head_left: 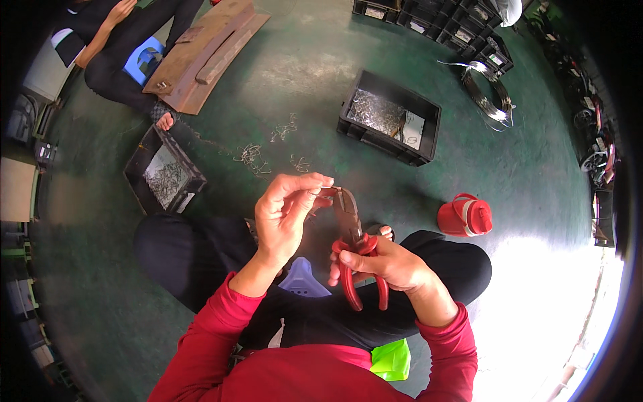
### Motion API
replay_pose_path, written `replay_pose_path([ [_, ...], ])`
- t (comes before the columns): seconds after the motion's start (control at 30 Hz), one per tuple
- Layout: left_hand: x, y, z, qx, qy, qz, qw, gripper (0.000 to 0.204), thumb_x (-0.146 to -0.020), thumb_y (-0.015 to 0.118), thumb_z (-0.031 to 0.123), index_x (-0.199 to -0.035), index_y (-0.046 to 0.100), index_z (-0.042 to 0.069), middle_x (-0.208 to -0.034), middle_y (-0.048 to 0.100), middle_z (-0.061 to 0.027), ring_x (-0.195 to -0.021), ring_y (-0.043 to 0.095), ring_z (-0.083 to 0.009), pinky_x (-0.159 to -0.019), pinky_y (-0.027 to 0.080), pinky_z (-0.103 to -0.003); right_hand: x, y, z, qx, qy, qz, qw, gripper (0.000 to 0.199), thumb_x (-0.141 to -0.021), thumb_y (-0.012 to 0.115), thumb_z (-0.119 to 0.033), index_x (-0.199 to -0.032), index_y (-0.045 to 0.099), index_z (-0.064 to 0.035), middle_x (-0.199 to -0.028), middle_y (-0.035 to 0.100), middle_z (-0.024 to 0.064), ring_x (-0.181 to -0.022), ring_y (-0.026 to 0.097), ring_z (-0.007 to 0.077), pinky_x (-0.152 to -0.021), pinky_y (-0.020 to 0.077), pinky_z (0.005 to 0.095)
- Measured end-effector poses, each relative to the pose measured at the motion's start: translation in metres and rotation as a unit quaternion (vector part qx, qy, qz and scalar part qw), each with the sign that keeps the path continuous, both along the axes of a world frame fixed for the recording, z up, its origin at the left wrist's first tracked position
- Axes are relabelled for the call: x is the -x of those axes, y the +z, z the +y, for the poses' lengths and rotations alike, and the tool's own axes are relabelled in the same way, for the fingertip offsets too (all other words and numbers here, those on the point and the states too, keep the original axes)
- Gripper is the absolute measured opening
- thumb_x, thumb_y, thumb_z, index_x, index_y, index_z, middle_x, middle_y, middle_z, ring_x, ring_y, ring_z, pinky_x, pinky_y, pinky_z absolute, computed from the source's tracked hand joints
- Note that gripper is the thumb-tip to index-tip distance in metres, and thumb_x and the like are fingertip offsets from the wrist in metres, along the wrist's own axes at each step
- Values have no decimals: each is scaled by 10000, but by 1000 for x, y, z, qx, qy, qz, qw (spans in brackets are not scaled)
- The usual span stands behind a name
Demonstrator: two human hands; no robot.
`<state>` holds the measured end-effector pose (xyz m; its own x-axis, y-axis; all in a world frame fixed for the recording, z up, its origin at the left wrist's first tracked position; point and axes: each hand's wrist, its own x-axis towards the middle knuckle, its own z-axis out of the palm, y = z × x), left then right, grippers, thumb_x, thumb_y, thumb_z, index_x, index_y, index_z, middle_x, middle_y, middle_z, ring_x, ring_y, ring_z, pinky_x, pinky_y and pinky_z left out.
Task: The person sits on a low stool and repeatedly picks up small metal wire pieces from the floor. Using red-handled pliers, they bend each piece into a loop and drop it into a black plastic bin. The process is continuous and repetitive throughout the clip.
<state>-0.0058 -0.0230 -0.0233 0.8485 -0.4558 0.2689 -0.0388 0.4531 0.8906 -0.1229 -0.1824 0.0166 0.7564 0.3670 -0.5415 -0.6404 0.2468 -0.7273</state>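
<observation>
The right hand (388,263) is wrapped firmly round the glossy red handles of steel pliers (353,248), whose dull grey nose points to 12 o'clock. At the nose tip, the left hand (284,216) curls its fingertips (320,182) together, pinching a thin wire piece (329,189), too small to make out clearly. At 1 o'clock sits a black plastic crate (390,118) of tangled shiny wire; at 9 o'clock, a smaller black crate (165,172). A rounded red jug (465,216) stands at 3 o'clock on the green floor (301,67).
</observation>
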Motion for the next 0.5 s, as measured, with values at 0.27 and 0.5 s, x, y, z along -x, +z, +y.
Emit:
replay_pose_path([
  [0.27,-36,28,25,-197,-144,76,967,340,-1036,450,226,-1256,588,5,-1093,662,-117,-953,670,-188,-803,548,-312,4,18,1,376,4,-16,926,307,-929,631,-313,-1001,596,-17,-759,659,76,-689,621,139,-672,481,298],
  [0.5,-23,41,19,-281,-231,28,931,252,-991,536,127,-1191,668,47,-718,639,-30,-567,577,-65,-519,473,-217,6,11,0,413,-29,-76,907,270,-900,665,-268,-959,586,-17,-726,665,88,-720,627,198,-678,473,313],
])
